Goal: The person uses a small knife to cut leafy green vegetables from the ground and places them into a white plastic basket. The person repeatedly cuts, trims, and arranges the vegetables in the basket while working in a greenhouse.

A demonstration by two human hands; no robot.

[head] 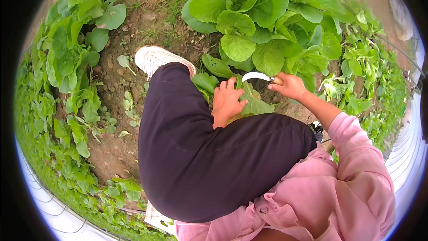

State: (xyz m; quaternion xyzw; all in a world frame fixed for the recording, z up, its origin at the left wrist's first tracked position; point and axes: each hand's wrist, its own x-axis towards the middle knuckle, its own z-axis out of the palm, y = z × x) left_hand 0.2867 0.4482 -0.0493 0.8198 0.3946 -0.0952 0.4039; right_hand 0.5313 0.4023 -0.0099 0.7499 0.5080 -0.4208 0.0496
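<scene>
My right hand (287, 86) grips the wooden handle (277, 80) of a small sickle. Its curved, pale blade (255, 75) points left, just beyond my left hand. Back upward and fingers apart, my left hand (229, 100) rests among low green leaves between my bent legs. A broad leaf (255, 102) spreads beside its thumb, and darker leaves (204, 82) lie to its left. What is under the left palm is hidden. Large leafy green plants (237, 16) stand close beyond the blade, their outer leaves reaching over the right hand.
My shoe (164, 60) is planted on bare soil (112, 154). Rows of leafy greens run along the left (63, 57) and right (361, 60). A loose leaf (124, 62) lies near the shoe. Part of a white seat or crate (157, 217) shows below my thigh.
</scene>
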